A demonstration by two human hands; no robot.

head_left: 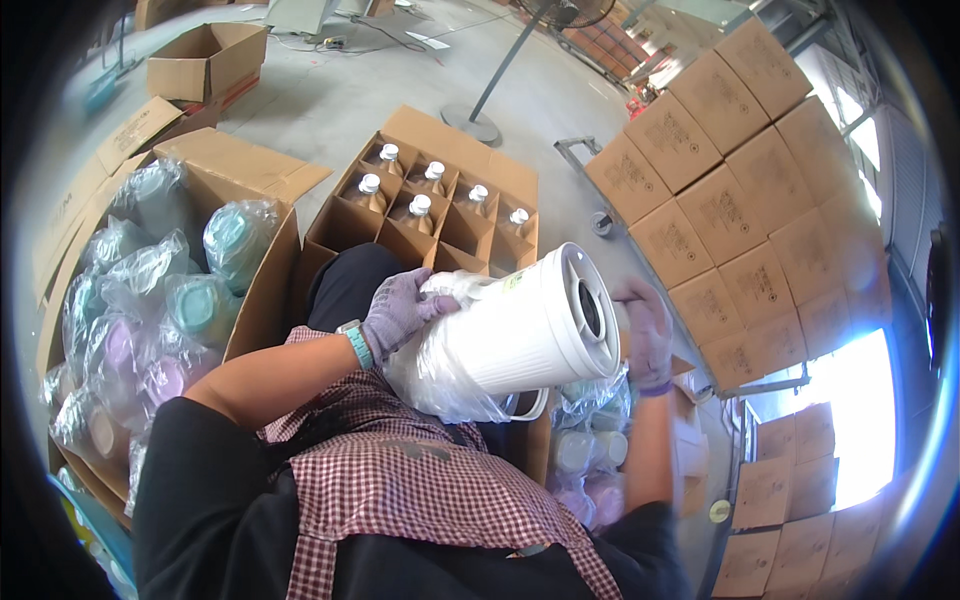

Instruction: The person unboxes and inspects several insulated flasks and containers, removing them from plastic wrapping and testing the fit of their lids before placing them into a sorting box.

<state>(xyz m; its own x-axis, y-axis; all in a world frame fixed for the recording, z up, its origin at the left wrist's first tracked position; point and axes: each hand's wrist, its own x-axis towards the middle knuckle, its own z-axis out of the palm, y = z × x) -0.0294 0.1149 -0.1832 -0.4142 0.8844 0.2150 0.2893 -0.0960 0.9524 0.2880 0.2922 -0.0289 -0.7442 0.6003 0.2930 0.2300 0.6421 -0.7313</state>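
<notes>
My left hand [405, 311], in a thin light purple glove, grips a white plastic jug [517, 322] near its far end. A clear plastic bag [450, 382] is bunched around that part of the jug. The jug lies tilted across my lap, its round end with a dark central opening pointing right, its handle [532, 405] underneath. My right hand [646, 330], gloved too and blurred, is just right of that round end; whether its fingers touch anything cannot be told. A divided carton [442, 127] with several white-capped bottles [420, 206] stands in front of me.
An open carton [262, 292] at the left holds several bagged jugs with teal and purple ends [199, 307]. More bagged containers [589, 450] are at the right. Stacked closed cartons [727, 187] stand on a wheeled frame. A fan's round base [470, 124] stands beyond the bottle carton.
</notes>
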